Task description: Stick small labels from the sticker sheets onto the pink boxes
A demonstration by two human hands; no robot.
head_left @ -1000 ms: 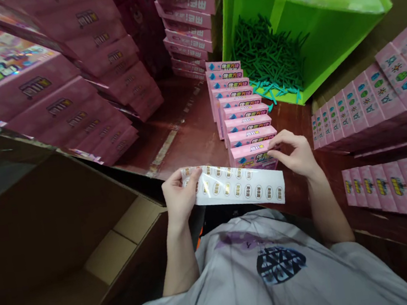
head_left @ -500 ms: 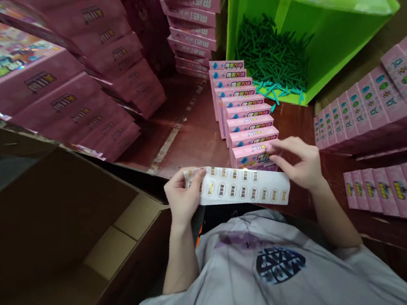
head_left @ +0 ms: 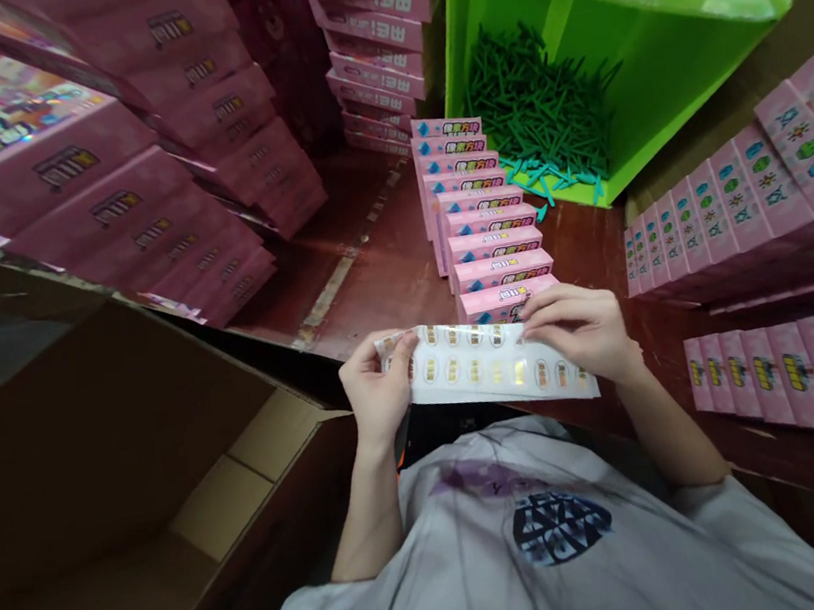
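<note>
My left hand (head_left: 381,389) pinches the left end of a white sticker sheet (head_left: 464,390) printed with rows of gold oval stickers. At the sheet's upper right edge is my right hand (head_left: 581,331), its thumb and fingertips closed together over the stickers. Whether a loose sticker is between those fingertips cannot be made out. Just beyond the sheet stands a row of small pink boxes (head_left: 495,244), one behind another; the sheet and my right hand partly cover the nearest.
A green bin (head_left: 659,108) on its side holds dark green sticks (head_left: 545,104). Pink box stacks (head_left: 77,170) rise at left, others (head_left: 376,37) behind. More pink boxes (head_left: 712,212) line the right. An open cardboard carton (head_left: 235,481) sits at lower left.
My right hand has moved left from the nearest pink box onto the sheet's upper edge, and its fingers have closed. The sheet and my left hand have shifted slightly right.
</note>
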